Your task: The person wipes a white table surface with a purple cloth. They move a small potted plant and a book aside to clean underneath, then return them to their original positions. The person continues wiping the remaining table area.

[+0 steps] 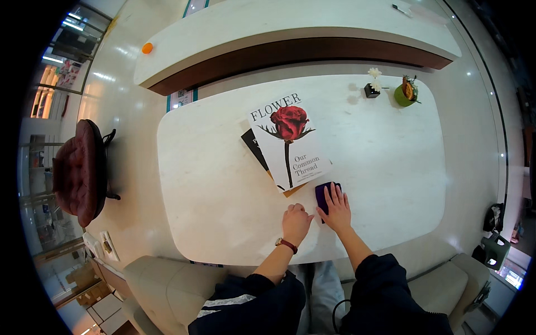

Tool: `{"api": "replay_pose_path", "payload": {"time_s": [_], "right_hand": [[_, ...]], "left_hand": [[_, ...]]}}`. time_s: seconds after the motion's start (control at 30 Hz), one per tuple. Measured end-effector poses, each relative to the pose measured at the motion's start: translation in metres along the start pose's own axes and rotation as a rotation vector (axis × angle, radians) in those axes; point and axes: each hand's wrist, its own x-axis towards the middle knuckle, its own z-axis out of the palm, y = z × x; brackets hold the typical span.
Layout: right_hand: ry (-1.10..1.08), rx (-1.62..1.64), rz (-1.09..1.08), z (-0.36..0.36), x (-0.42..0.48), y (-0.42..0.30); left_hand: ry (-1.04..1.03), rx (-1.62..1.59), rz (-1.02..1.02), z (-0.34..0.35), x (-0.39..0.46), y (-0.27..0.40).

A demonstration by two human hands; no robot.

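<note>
My right hand [337, 209] lies palm down over a folded dark purple cloth [321, 197] on the white table, its fingers straight and slightly apart. Part of the cloth is hidden under the palm. To the left, my left hand [296, 222] is loosely curled at the tabletop, with a red-strapped watch [287, 245] on its wrist. Nothing shows in its fingers, though their undersides are hidden. Just beyond both hands, a magazine with a red rose cover [299, 155] rests askew on a darker book [252, 142], which is mostly covered.
Toward the far right of the white table [201, 167] stand a small black vase of white flowers [372, 90] and a green pot [403, 97]. A long white bench [272, 21] runs behind, bearing an orange ball-like object [147, 48]. A red cushioned chair [77, 171] is at left.
</note>
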Motion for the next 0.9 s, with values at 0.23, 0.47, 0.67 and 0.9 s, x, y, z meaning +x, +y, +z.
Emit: {"api": "replay_pose_path", "payload": {"time_s": [0.23,0.47,0.67,0.9], "right_hand": [[-0.002,0.231,0.019,0.023,-0.005,0.025],[0.348,0.386,-0.179,-0.050,0.012,0.003],[0.212,-0.049,-0.349,-0.060,0.076,-0.031],[0.221,-0.165,-0.325,-0.056,0.147,-0.041]], "left_hand": [[0.343,-0.094,0.288,-0.001,-0.005,0.008],[0.630,0.081,0.054,-0.019,0.008,0.005],[0.523,0.131,-0.022,-0.019,0.016,-0.009],[0.485,0.160,-0.061,-0.006,0.022,-0.018]]}}
